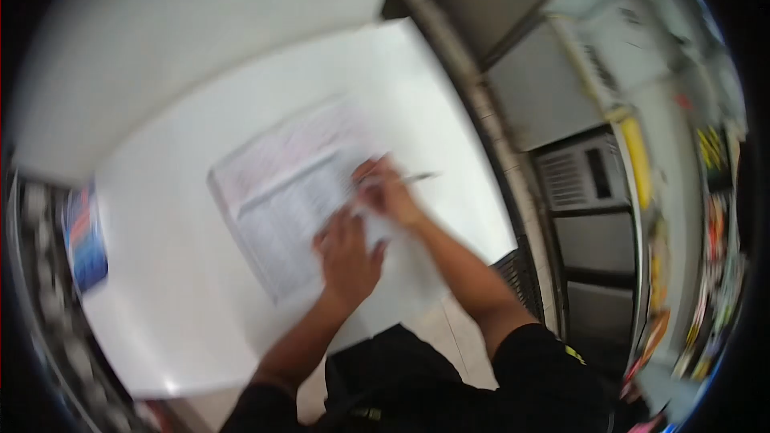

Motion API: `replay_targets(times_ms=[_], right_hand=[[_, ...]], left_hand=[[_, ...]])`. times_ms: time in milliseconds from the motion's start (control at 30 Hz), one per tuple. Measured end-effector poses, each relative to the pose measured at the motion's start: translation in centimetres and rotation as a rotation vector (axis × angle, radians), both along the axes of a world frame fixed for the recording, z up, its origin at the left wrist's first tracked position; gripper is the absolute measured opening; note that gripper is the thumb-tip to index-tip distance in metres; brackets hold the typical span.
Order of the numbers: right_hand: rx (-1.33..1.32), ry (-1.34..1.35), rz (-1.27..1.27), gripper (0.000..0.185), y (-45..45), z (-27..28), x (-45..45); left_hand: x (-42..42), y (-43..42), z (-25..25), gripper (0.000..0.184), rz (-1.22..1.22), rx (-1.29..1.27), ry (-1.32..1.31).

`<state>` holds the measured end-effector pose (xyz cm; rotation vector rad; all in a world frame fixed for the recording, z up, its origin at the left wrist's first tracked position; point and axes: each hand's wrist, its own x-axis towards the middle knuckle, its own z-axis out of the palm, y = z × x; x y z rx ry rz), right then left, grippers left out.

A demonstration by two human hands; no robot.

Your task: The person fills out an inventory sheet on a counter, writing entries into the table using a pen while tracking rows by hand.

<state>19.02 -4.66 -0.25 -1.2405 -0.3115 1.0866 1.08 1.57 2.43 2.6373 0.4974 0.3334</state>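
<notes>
A sheet or open pad of paper lies at a slant on the white table, its upper part marked in pinkish writing and its lower part greyish with blurred lines. My left hand rests on the lower right of the paper with fingers stretched out and the thumb apart. Just above and to the right of it, my right hand is closed round a slim dark pen. The pen's rear end sticks out to the right, while its tip is hidden by the fingers. Motion blur makes the writing unreadable.
The white table carries a blue and orange packet at its left edge. A pale wall or panel rises behind. To the right stand a grey vented appliance and shelves with colourful goods.
</notes>
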Motion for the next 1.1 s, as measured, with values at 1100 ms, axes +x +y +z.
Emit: replay_targets(times_ms=[1100], right_hand=[[0.032, -0.903, -0.093, 0.018, 0.8, -0.1, -3.5]], left_hand=[[-0.7, 0.4, -2.6, 0.057, -0.013, 0.141, 0.044]])
